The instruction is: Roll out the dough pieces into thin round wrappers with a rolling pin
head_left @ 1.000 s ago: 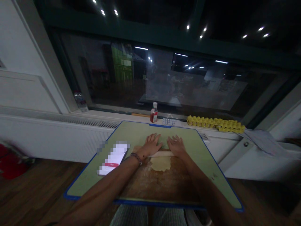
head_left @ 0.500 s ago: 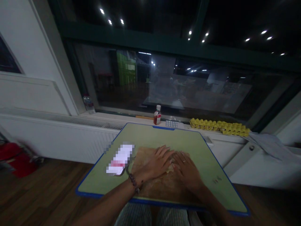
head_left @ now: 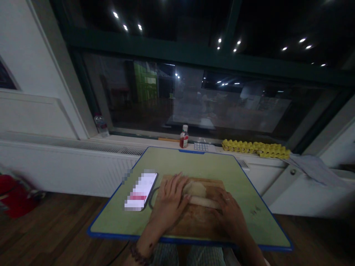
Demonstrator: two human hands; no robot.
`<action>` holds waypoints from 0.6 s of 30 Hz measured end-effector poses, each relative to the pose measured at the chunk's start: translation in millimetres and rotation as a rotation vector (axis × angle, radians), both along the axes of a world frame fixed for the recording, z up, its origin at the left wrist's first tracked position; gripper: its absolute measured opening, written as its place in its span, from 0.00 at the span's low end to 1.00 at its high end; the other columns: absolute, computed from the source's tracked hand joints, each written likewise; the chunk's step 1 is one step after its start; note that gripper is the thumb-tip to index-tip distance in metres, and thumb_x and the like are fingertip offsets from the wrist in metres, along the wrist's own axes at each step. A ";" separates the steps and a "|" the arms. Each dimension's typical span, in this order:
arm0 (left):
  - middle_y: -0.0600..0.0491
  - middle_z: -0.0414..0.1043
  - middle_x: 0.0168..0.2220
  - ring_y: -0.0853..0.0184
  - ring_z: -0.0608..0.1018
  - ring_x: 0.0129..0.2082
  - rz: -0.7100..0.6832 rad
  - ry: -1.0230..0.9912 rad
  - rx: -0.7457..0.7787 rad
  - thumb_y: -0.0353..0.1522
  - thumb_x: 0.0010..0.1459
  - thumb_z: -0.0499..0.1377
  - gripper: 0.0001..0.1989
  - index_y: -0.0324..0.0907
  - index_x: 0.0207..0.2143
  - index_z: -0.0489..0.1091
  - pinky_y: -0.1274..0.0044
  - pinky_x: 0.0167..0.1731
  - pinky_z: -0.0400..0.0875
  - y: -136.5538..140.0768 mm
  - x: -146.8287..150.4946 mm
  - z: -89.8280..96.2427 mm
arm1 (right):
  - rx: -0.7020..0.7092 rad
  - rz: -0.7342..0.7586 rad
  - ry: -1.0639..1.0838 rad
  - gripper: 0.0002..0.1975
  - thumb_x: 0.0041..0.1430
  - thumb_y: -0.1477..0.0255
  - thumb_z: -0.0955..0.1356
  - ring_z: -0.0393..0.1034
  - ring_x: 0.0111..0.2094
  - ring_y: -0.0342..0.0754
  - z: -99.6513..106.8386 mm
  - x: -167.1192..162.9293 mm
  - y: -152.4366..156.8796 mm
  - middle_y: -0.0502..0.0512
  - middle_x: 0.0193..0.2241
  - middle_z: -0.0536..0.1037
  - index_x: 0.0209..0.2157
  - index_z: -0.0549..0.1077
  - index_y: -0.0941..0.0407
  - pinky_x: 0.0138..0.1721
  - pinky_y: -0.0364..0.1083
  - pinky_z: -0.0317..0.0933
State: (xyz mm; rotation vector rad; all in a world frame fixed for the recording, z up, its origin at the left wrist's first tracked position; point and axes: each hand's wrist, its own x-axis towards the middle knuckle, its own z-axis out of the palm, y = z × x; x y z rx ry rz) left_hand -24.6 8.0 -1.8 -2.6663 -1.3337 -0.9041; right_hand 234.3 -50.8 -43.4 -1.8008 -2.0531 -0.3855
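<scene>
A wooden board [head_left: 191,221] lies on the light green table [head_left: 244,177], and on it is a pale, flattened round of dough [head_left: 196,188]. Just in front of the dough lies a pale rolling pin [head_left: 203,201], its bare middle showing between my hands. My left hand [head_left: 170,197] rests over its left end, fingers stretched out and spread. Over the right end lies my right hand [head_left: 230,210], fingers extended and a ring on one of them. Both palms are turned down, which hides the pin's ends.
Left of the board, a phone [head_left: 142,190] with a lit screen lies beside a dark cable. Along the window sill stand a small bottle [head_left: 184,136] with red contents, yellow egg cartons [head_left: 255,147] and a clear bottle [head_left: 101,125]. A grey cloth [head_left: 313,168] hangs at the right.
My hands have moved apart, the left one to the left and the right one to the right. The dough round and the pin's middle, covered before, now show between them.
</scene>
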 end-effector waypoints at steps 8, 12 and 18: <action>0.45 0.52 0.68 0.56 0.57 0.67 0.010 -0.049 -0.085 0.41 0.67 0.52 0.26 0.46 0.65 0.54 0.58 0.64 0.55 -3.5 0.7 -19.0 | 0.044 -0.257 0.480 0.20 0.67 0.57 0.57 0.76 0.35 0.54 27.5 -22.3 2.0 0.58 0.40 0.79 0.49 0.70 0.53 0.36 0.50 0.68; 0.52 0.48 0.70 0.57 0.62 0.65 -0.110 0.058 -0.171 0.40 0.67 0.53 0.26 0.53 0.65 0.55 0.59 0.62 0.60 -7.6 0.2 -12.1 | 0.211 -0.148 0.875 0.23 0.68 0.57 0.54 0.73 0.47 0.53 18.1 -37.0 11.6 0.60 0.48 0.76 0.55 0.64 0.54 0.44 0.49 0.68; 0.55 0.57 0.67 0.61 0.63 0.65 -0.204 0.017 -0.216 0.36 0.67 0.53 0.18 0.51 0.58 0.66 0.64 0.63 0.60 -10.5 -2.5 -9.5 | 0.152 -0.065 0.969 0.26 0.66 0.55 0.59 0.67 0.56 0.54 -1.0 -37.1 18.9 0.61 0.54 0.73 0.59 0.61 0.55 0.51 0.50 0.67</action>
